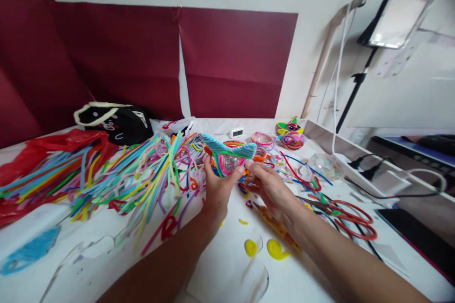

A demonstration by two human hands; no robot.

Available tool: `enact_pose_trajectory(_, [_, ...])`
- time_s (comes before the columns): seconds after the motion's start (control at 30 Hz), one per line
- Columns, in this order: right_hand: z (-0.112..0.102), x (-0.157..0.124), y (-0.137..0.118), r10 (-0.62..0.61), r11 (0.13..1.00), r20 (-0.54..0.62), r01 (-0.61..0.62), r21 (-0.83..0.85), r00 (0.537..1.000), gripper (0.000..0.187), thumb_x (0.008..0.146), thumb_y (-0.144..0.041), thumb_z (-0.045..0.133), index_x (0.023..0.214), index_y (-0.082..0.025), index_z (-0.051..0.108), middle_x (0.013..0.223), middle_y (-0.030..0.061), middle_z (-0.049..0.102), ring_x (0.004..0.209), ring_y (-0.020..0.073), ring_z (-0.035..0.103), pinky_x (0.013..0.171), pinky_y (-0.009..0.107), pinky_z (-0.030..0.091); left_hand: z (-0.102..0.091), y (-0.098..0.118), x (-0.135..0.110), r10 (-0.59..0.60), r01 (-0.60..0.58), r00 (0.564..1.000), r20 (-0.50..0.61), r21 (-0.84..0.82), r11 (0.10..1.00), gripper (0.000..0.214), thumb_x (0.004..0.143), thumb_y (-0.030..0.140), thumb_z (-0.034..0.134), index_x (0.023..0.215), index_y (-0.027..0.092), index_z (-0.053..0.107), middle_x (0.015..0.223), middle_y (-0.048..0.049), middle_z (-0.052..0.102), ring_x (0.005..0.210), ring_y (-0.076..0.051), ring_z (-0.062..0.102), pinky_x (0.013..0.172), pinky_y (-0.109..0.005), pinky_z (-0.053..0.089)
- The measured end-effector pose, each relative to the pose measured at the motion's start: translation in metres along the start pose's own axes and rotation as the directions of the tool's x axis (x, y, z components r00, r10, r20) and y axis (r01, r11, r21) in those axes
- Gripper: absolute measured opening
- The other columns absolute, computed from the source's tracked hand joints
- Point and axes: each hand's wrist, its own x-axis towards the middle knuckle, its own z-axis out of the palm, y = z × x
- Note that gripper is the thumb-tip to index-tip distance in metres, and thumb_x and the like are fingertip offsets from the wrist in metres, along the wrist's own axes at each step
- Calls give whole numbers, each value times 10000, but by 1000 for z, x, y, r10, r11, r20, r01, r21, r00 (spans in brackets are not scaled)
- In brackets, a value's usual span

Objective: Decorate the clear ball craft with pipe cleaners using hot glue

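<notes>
Between my two hands is a colourful pipe-cleaner craft (229,154), with a light-blue curved top, green and pink bands and a clear round middle. My left hand (218,187) grips its left side, thumb across the front. On the right, my right hand (268,182) pinches its lower right edge, with some fingers hidden behind. Under my right wrist lies an orange-yellow tool (275,223), its kind partly hidden. Two yellow coils (250,247) rest on the table in front of my hands.
Piles of pipe cleaners (142,170) spread over the left side beside a red plastic bag (71,144). Red-handled scissors (351,218) lie at right, near a dark tablet-like slab (419,236). A finished-looking star-topped craft (291,128) stands at the back near a small white clock (236,132).
</notes>
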Motion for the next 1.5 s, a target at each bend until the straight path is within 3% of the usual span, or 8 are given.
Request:
enact_pose_trajectory(0.2, [-5,5,3,8,1000,-11,-8,-5,1000,420,577,-523,841,711,-208,597,654,-52,548,701,137,534,739,308,436,2,-1,0,10,-10,1000,-19,5,1000,879,655,250,901,1398,259,432,1233,-85,690,1146,-258,684,1029,-410,534])
enact_pose_trajectory(0.47, [-8,8,3,50,999,-23,-50,-1,998,390,566,-481,812,781,-212,628,679,-45,556,706,149,529,705,309,424,0,-4,2,-88,91,995,44,-71,993,980,656,231,913,1470,293,370,1229,-75,722,1136,-264,707,1031,-437,543])
enact_pose_trajectory(0.7, [-11,13,9,63,998,-63,-63,11,996,397,554,-477,821,782,-224,618,670,-51,562,689,140,524,712,307,431,-2,-6,5,-157,162,986,59,-83,983,902,645,270,918,1406,296,436,1279,-76,720,1176,-285,699,1073,-478,524])
enact_pose_trajectory(1.0, [-13,15,16,69,998,-40,-69,1,997,463,602,-526,821,912,-219,666,844,4,688,793,163,581,746,311,448,-3,-5,5,-106,111,993,59,-77,991,715,694,285,888,1304,253,516,1200,-72,745,1095,-281,723,1047,-483,534])
enact_pose_trajectory(1.23, [-10,10,13,64,998,-84,-62,21,994,510,580,-495,829,953,-234,598,874,-30,652,767,147,574,757,334,487,-1,-3,2,-104,108,992,66,-57,993,676,688,261,877,1269,238,534,1196,-74,748,1090,-259,725,1076,-473,512])
enact_pose_trajectory(1.5, [-7,7,14,74,997,-108,-73,13,991,510,590,-448,828,982,-231,585,870,-39,656,751,145,592,723,329,505,0,-1,7,-93,94,995,33,-13,996,639,643,247,866,1198,217,550,1115,-82,769,1007,-274,749,996,-476,563])
